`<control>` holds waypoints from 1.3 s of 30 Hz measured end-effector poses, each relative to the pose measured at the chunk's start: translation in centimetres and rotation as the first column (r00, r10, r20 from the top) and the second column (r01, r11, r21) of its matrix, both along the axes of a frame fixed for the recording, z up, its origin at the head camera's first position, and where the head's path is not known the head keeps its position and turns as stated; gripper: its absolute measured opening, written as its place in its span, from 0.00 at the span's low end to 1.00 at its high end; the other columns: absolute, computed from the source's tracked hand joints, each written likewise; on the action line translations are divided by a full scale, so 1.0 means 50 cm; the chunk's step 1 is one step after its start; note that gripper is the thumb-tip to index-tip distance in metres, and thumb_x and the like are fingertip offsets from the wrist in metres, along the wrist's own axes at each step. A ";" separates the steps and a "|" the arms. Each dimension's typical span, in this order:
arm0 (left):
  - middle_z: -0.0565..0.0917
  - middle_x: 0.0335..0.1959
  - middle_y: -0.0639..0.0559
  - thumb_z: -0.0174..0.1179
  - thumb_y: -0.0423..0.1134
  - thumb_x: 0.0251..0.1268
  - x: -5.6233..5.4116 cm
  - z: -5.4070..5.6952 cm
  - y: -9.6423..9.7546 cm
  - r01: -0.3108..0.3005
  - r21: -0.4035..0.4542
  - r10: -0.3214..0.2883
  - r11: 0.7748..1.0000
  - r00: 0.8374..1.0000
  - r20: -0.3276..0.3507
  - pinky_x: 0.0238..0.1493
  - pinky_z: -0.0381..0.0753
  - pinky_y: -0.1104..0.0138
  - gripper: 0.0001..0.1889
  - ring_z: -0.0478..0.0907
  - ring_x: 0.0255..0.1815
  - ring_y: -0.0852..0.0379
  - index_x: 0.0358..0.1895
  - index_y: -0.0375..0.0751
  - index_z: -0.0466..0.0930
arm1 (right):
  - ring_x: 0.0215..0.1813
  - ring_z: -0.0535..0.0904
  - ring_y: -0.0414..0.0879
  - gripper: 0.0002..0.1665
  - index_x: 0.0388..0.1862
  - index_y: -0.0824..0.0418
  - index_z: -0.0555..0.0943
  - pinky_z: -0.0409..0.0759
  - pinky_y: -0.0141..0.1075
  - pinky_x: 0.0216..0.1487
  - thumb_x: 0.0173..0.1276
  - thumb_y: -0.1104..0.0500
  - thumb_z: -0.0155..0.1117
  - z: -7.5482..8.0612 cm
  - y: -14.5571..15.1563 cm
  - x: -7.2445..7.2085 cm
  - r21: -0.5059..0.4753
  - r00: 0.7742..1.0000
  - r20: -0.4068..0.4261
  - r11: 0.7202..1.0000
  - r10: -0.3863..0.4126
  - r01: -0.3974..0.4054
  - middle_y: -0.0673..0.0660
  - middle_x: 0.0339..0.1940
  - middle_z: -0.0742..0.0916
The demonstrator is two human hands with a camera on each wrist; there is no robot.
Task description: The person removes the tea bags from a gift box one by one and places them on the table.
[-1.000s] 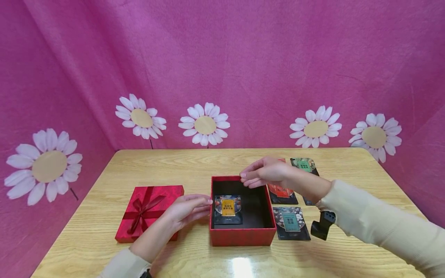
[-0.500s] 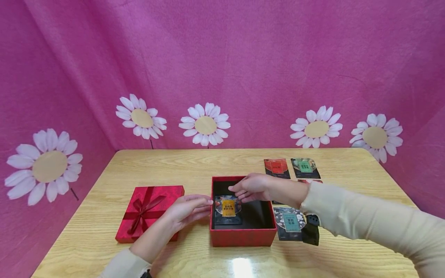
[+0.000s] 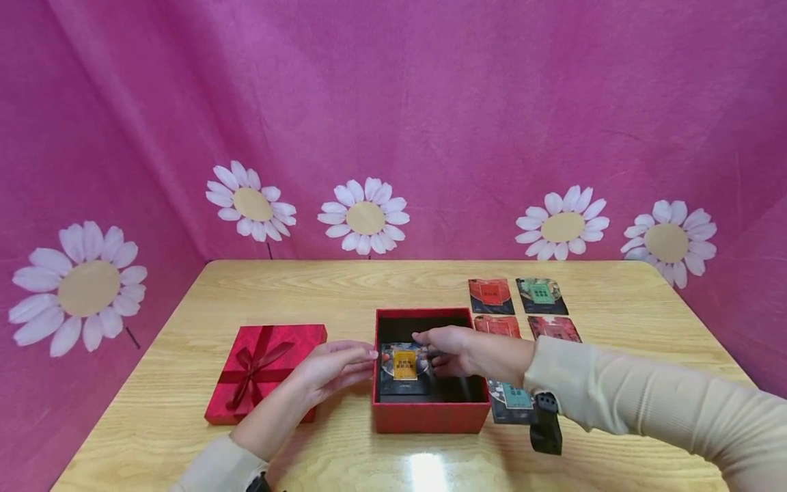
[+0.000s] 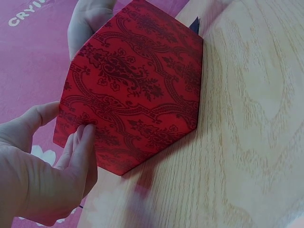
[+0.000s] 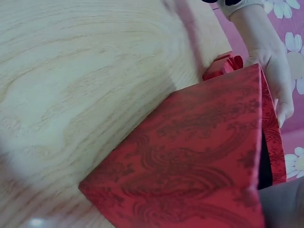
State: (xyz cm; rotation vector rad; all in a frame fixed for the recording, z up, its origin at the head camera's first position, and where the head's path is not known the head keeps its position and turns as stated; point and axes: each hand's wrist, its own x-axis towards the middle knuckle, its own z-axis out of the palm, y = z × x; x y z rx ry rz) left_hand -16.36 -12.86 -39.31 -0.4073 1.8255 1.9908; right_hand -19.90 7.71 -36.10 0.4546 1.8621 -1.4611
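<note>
A red patterned gift box [image 3: 429,418] stands uncovered on the table, its inside black. My left hand [image 3: 335,369] holds its left wall, the thumb at the rim and the fingers against the outer side, as the left wrist view also shows. Flat inside lies a dark packet [image 3: 404,383] with a yellow label, toward the left wall. My right hand [image 3: 458,350] reaches in over the right wall, its loosely bent fingertips right by the packet's right edge. The palm side is hidden in the head view, and the box wall hides this hand's fingers in the right wrist view.
The red lid [image 3: 264,383] with a ribbon bow lies left of the box. Right of it are several packets, among them a red one [image 3: 490,295], a green-labelled one [image 3: 541,295] and a teal-labelled one [image 3: 512,410] partly under my right forearm.
My right hand has moved from the box's back rim down inside, first toward the yellow-labelled packet and then slightly right. My left hand and the box have stayed in place.
</note>
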 end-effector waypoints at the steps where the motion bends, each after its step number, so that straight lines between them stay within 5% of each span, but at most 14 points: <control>1: 0.83 0.53 0.36 0.61 0.34 0.64 0.000 0.000 0.000 0.001 -0.003 -0.001 1.000 1.000 -0.001 0.55 0.82 0.59 0.16 0.84 0.52 0.47 0.53 0.31 0.79 | 0.67 0.66 0.62 0.35 0.70 0.73 0.58 0.68 0.50 0.74 0.74 0.53 0.52 -0.002 0.000 -0.001 -0.010 1.000 0.010 1.000 -0.014 0.014 0.71 0.68 0.67; 12: 0.84 0.52 0.37 0.62 0.36 0.64 -0.002 0.000 -0.001 0.009 -0.001 -0.009 1.000 1.000 0.004 0.56 0.81 0.58 0.16 0.84 0.51 0.48 0.52 0.32 0.81 | 0.49 0.69 0.49 0.31 0.68 0.72 0.61 0.75 0.39 0.59 0.74 0.54 0.49 -0.014 -0.015 0.004 -0.062 0.999 -0.008 0.997 -0.036 0.036 0.64 0.55 0.72; 23: 0.85 0.48 0.41 0.61 0.35 0.65 -0.002 -0.003 -0.003 0.007 0.005 -0.007 1.000 1.000 -0.013 0.57 0.81 0.58 0.17 0.84 0.50 0.49 0.55 0.30 0.78 | 0.50 0.69 0.51 0.31 0.68 0.72 0.60 0.75 0.43 0.62 0.74 0.54 0.50 -0.019 -0.010 0.002 -0.066 0.998 -0.004 0.996 -0.055 0.055 0.65 0.55 0.72; 27: 0.86 0.48 0.41 0.61 0.34 0.64 -0.001 -0.004 -0.002 -0.007 0.010 0.007 1.000 1.000 -0.007 0.56 0.82 0.58 0.17 0.85 0.50 0.49 0.54 0.30 0.78 | 0.43 0.75 0.46 0.26 0.63 0.70 0.68 0.76 0.44 0.64 0.74 0.54 0.51 -0.019 -0.006 -0.001 -0.064 0.997 0.006 0.995 -0.079 0.079 0.60 0.46 0.79; 33: 0.85 0.44 0.44 0.61 0.33 0.63 0.002 -0.003 -0.003 -0.002 0.021 0.003 1.000 1.000 -0.019 0.56 0.81 0.58 0.17 0.85 0.43 0.55 0.53 0.28 0.77 | 0.24 0.71 0.36 0.12 0.38 0.61 0.75 0.75 0.33 0.47 0.74 0.53 0.50 -0.014 -0.004 -0.009 -0.075 1.000 0.008 0.997 0.028 -0.028 0.45 0.17 0.77; 36: 0.85 0.42 0.45 0.60 0.33 0.64 0.002 -0.003 -0.004 0.010 0.035 -0.009 0.999 0.999 -0.031 0.57 0.81 0.58 0.17 0.85 0.41 0.57 0.54 0.27 0.76 | 0.21 0.67 0.35 0.12 0.35 0.59 0.73 0.73 0.29 0.39 0.73 0.52 0.52 -0.010 -0.011 -0.013 -0.039 0.996 -0.011 0.995 0.086 -0.087 0.44 0.14 0.73; 39: 0.85 0.44 0.44 0.59 0.32 0.64 0.002 -0.002 -0.004 0.022 0.045 -0.021 0.999 0.999 -0.037 0.58 0.80 0.57 0.17 0.84 0.40 0.58 0.54 0.26 0.76 | 0.28 0.70 0.40 0.14 0.44 0.64 0.74 0.79 0.32 0.46 0.71 0.53 0.55 -0.005 -0.025 -0.017 0.005 0.994 -0.039 0.995 0.104 -0.104 0.49 0.23 0.73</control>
